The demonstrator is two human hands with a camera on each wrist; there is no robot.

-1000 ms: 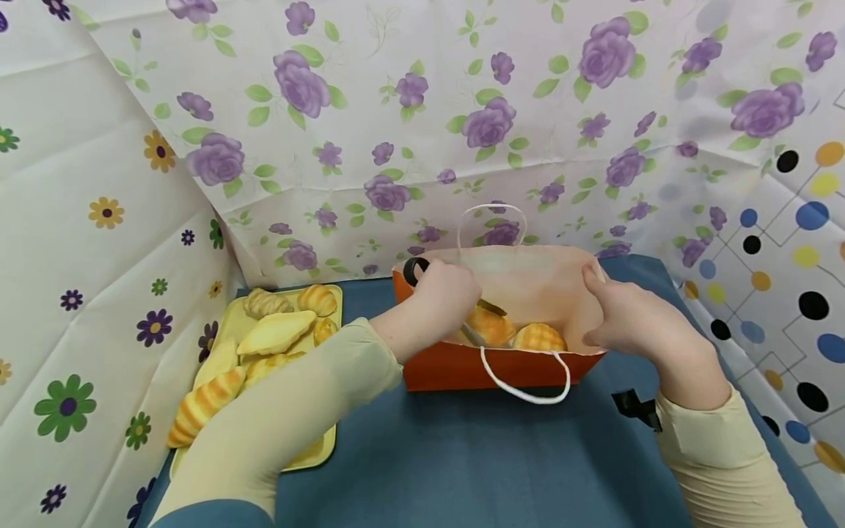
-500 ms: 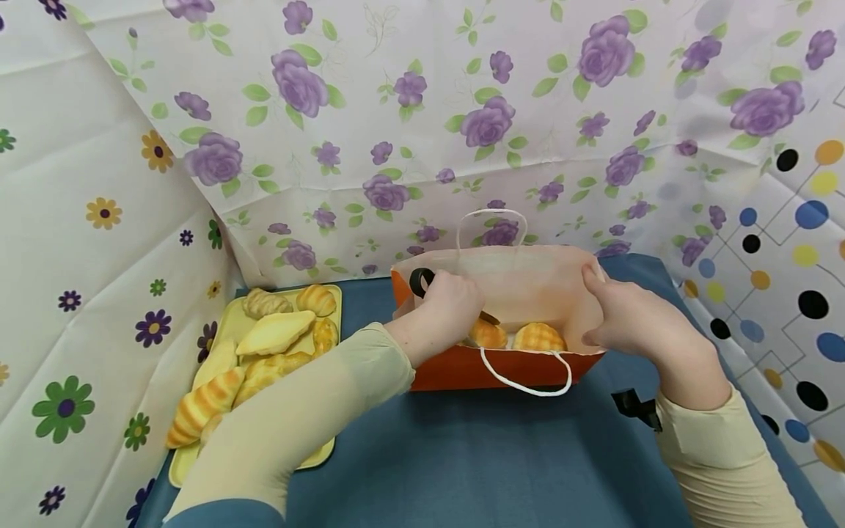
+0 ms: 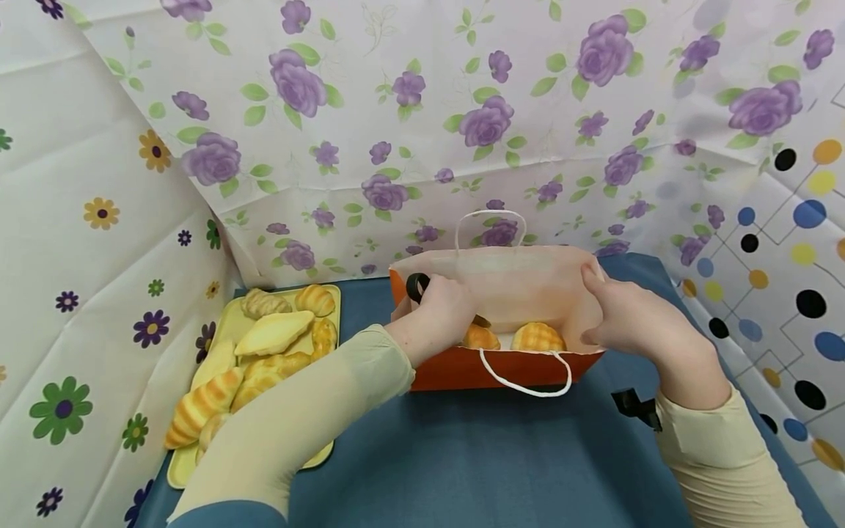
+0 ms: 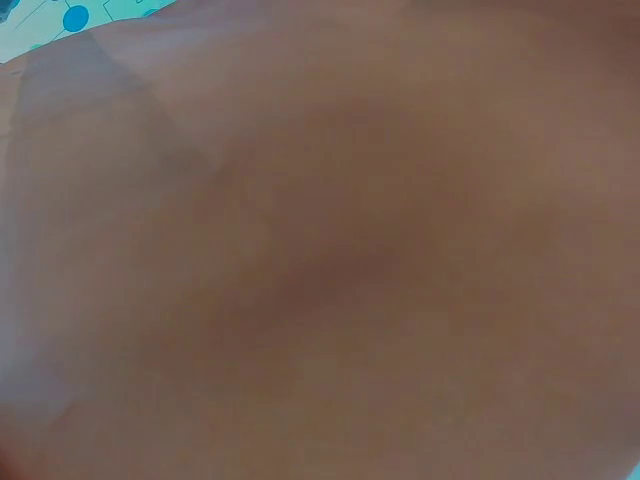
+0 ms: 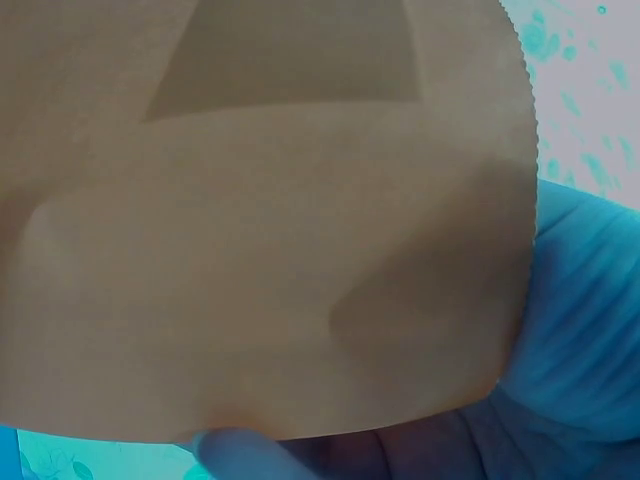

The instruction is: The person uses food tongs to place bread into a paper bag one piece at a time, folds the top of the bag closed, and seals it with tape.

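An orange paper bag with a pale inside and white rope handles stands open in the middle of the head view. My left hand reaches over its left side, gripping tongs with a black loop and a dark tip. Just below that tip is a golden bun, partly hidden by the hand and bag rim. A crosshatched bun lies to its right in the bag. My right hand holds the bag's right edge. Bag paper nearly fills the right wrist view, with a fingertip at its lower edge.
A yellow tray on the left carries several breads, including a striped loaf and a pale pointed one; my left sleeve crosses above it. Blue cloth covers the table. Flowered sheets wall in the back and sides.
The bun near the tongs has moved lower and left inside the bag. My left hand has sunk slightly into the bag with the tongs. The right hand keeps its place.
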